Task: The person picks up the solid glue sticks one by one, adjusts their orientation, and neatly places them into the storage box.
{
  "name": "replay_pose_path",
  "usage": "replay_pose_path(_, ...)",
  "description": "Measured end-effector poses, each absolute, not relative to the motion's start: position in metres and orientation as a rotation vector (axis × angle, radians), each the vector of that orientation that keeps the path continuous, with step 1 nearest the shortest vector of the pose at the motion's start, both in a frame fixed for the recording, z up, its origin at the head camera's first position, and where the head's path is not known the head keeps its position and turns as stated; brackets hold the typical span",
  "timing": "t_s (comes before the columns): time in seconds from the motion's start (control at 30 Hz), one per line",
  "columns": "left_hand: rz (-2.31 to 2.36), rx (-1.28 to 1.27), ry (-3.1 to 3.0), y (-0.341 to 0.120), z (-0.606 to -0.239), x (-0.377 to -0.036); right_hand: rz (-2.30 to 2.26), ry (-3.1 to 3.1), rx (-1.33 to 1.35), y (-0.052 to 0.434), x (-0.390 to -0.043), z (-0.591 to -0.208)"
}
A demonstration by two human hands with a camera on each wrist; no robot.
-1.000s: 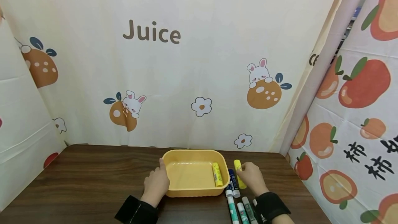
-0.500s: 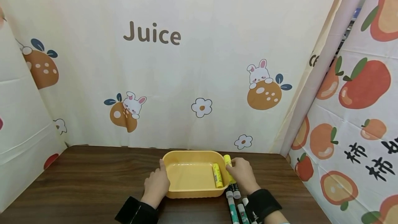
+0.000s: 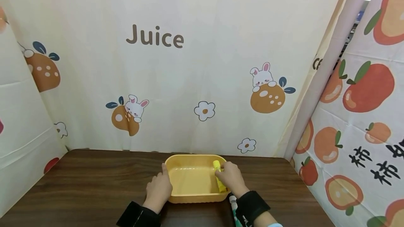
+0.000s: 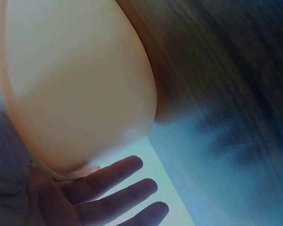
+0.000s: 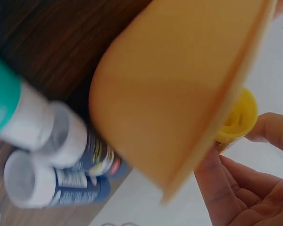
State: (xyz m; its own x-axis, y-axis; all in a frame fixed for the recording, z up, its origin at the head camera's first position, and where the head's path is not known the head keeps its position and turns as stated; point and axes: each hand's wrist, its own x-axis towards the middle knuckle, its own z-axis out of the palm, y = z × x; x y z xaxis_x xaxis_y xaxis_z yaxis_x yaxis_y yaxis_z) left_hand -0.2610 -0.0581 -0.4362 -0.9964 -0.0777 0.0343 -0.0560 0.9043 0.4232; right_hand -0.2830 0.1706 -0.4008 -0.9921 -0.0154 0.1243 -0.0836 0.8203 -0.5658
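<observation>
On the dark wooden table (image 3: pixel 94 185), the left hand (image 3: pixel 159 186) rests against the left wall of the yellow tub (image 3: pixel 189 160), thumb up on the rim; the left wrist view shows its fingers (image 4: pixel 113 176) straight and relaxed beside the tub's outer wall, gripping nothing. To the right, the right hand (image 3: pixel 230 178) reaches over the tub's right rim and pinches a yellow glue stick (image 3: pixel 217 171) inside the tub along its right wall. The hand covers the stick's near end. Just outside the tub's near right corner lie blue and green glue sticks (image 5: pixel 70 165), blurred in the right wrist view and mostly hidden behind the black wrist band (image 3: pixel 250 204) in the head view.
</observation>
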Motion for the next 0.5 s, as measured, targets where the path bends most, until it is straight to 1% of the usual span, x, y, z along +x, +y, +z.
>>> replay_pose_path(0.23,-0.665,0.107,-3.011,-0.058,-0.438,-0.260,0.861,-2.947,0.082,0.153,-0.286,-0.416)
replay_pose_path(0.5,-0.671,0.110,-2.995,-0.059,-0.437,-0.260,0.832,-2.944,0.066,0.146,-0.290,-0.429)
